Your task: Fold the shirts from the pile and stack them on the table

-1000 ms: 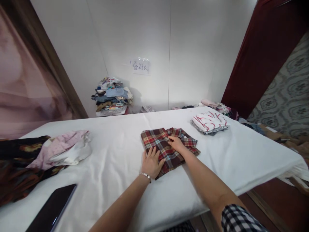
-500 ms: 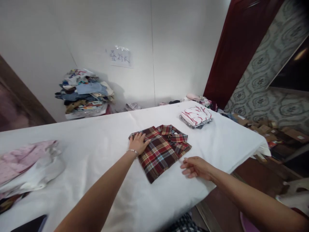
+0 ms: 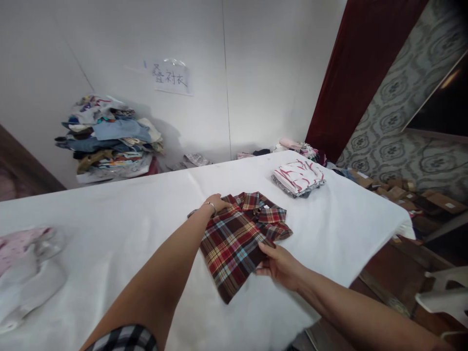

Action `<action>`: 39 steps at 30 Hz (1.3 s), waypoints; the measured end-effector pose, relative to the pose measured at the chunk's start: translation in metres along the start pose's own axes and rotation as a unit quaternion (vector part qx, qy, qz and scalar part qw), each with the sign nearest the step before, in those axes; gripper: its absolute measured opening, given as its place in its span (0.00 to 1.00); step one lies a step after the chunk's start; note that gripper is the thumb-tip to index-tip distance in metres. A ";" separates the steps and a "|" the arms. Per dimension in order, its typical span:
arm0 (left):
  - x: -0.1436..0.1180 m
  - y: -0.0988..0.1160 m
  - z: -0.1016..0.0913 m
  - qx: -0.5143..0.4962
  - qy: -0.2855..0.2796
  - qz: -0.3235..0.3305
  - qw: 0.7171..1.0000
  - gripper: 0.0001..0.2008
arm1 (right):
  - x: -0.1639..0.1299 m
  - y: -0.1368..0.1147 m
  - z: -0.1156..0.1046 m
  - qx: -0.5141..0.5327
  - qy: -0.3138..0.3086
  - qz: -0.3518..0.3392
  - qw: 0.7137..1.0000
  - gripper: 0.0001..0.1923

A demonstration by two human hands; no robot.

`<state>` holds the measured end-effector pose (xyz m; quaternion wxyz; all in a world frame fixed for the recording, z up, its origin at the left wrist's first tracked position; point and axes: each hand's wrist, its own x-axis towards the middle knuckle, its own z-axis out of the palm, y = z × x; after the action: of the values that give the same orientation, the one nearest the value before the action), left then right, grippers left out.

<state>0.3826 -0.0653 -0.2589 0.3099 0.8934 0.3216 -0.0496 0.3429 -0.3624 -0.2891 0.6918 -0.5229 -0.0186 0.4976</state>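
Note:
A folded plaid shirt (image 3: 236, 239) in red, brown and yellow lies on the white-covered table (image 3: 153, 214), its collar toward the back right. My left hand (image 3: 216, 203) is closed at the shirt's far left edge; its fingers are partly hidden. At the near right edge, my right hand (image 3: 278, 263) pinches the fabric, thumb on top and fingers underneath. Farther back to the right sits a small stack of folded clothes (image 3: 298, 176), with a white and red piece on top.
Pink and white clothes (image 3: 29, 273) lie at the table's left. A tall pile of clothes (image 3: 113, 139) stands against the back wall, below a paper sign (image 3: 171, 76). Cardboard boxes (image 3: 442, 202) and a white stool (image 3: 446, 292) are off the right side.
My right hand has moved left from the bare cloth onto the shirt's near right edge and grips it. My left hand has gone from lying flat to closing at the far edge.

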 end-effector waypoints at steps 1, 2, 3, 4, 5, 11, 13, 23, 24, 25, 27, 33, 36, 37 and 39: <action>0.000 0.003 -0.001 -0.024 -0.017 -0.008 1.000 0.30 | 0.001 0.000 0.002 -0.004 0.017 -0.017 1.000 0.19; -0.002 0.004 -0.003 -0.052 -0.039 -0.016 0.998 0.25 | 0.002 -0.001 0.004 -0.005 0.033 -0.035 0.999 0.18; -0.004 0.005 -0.006 -0.083 -0.062 -0.021 0.994 0.22 | 0.003 -0.003 0.006 -0.003 0.044 -0.056 0.997 0.18; -0.008 0.005 -0.009 -0.117 -0.083 -0.023 0.989 0.19 | 0.003 -0.008 0.008 -0.002 0.051 -0.076 0.996 0.18; -0.012 0.004 -0.015 -0.151 -0.100 -0.020 0.983 0.17 | 0.003 -0.015 0.009 -0.003 0.052 -0.096 0.994 0.18; -0.044 0.002 -0.091 -0.339 -0.008 0.077 0.938 0.24 | 0.014 -0.111 0.024 -0.074 0.037 -0.258 0.962 0.22; -0.066 0.002 -0.122 -0.393 0.079 0.152 0.903 0.27 | 0.021 -0.145 0.031 -0.107 0.033 -0.336 0.935 0.21; -0.231 -0.102 -0.026 -0.140 0.211 0.271 0.929 0.12 | 0.037 -0.060 -0.006 -0.352 -0.024 -0.352 0.867 0.14; -0.243 -0.114 -0.003 -0.125 0.191 0.268 0.936 0.10 | 0.035 -0.041 -0.015 -0.393 -0.053 -0.359 0.845 0.12; -0.255 -0.123 0.017 -0.115 0.171 0.262 0.943 0.08 | 0.031 -0.025 -0.024 -0.428 -0.080 -0.370 0.821 0.11; -0.274 -0.135 0.044 -0.105 0.140 0.239 0.955 0.07 | 0.022 -0.007 -0.038 -0.470 -0.121 -0.393 0.781 0.14; -0.284 -0.130 0.039 -0.252 0.092 0.086 0.960 0.24 | 0.004 -0.024 -0.043 -0.365 -0.110 -0.244 0.892 0.23; -0.269 -0.114 0.031 -0.280 0.126 -0.018 0.952 0.23 | 0.007 -0.037 -0.028 -0.293 0.001 -0.189 0.937 0.32; -0.264 -0.108 0.031 -0.267 0.147 -0.044 0.951 0.22 | 0.009 -0.040 -0.021 -0.285 0.021 -0.185 0.940 0.33; -0.257 -0.097 0.034 -0.251 0.182 -0.068 0.948 0.19 | 0.014 -0.042 -0.009 -0.271 0.008 -0.184 0.945 0.31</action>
<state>0.1253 -0.1663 -0.2626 0.4559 0.7566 0.4350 0.1750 0.3831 -0.3573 -0.2692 0.6034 -0.6822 -0.2433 0.3337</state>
